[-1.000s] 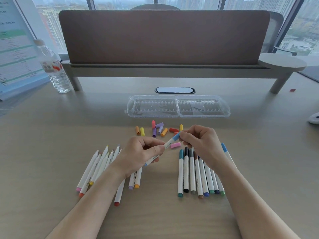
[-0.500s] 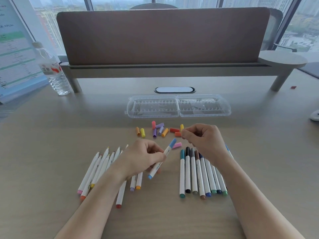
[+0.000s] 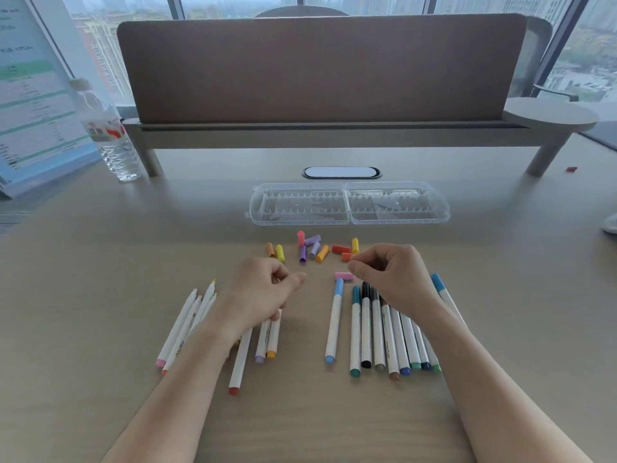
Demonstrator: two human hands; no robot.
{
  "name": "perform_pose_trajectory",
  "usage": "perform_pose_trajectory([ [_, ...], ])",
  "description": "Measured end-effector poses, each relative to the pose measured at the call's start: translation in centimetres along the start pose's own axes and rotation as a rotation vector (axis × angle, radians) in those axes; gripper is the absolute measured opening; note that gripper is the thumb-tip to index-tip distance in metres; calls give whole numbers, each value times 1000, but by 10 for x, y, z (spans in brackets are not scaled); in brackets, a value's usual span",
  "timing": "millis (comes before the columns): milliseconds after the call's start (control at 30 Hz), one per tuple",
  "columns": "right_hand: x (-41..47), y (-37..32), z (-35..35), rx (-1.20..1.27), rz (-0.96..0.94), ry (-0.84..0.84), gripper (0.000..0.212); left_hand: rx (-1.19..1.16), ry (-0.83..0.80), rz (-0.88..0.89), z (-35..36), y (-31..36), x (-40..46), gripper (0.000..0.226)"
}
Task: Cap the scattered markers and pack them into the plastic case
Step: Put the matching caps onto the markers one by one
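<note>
Both hands held nothing: left hand [image 3: 263, 292] and right hand [image 3: 390, 279] hovered with loosely curled fingers at frame centre, the capped light-blue marker [image 3: 335, 320] lay between them, and the clear plastic case [image 3: 349, 204] stood open above

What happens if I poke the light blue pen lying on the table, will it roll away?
Probably yes. The light blue marker looks round and smooth and lies alone on the flat desk, so a sideways poke would likely roll it. It looks stiff and light. Rolling right, it would soon bump the teal marker.
</note>
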State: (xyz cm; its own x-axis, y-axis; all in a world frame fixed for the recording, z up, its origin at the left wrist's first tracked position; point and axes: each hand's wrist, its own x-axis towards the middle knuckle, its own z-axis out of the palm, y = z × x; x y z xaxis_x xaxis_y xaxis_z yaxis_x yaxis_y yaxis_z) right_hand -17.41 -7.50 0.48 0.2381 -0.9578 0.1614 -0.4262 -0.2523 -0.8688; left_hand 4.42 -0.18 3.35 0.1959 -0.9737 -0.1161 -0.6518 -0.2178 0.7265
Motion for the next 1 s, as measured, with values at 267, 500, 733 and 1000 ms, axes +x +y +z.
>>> perform_pose_trajectory([
  [267,-2,1,3,-68,-23,-33,11,378,-150,-105,-17,-16,0,37],
  [500,-3,4,1,-77,-5,-24,5,604,-177,-97,-11,-15,6,45],
  [733,-3,11,-8,-114,27,75,1,386,-124,-17,-8,-11,10,38],
  [1000,10,3,2,-358,-66,3,4,-308,-68,61,-14,-26,9,32],
])
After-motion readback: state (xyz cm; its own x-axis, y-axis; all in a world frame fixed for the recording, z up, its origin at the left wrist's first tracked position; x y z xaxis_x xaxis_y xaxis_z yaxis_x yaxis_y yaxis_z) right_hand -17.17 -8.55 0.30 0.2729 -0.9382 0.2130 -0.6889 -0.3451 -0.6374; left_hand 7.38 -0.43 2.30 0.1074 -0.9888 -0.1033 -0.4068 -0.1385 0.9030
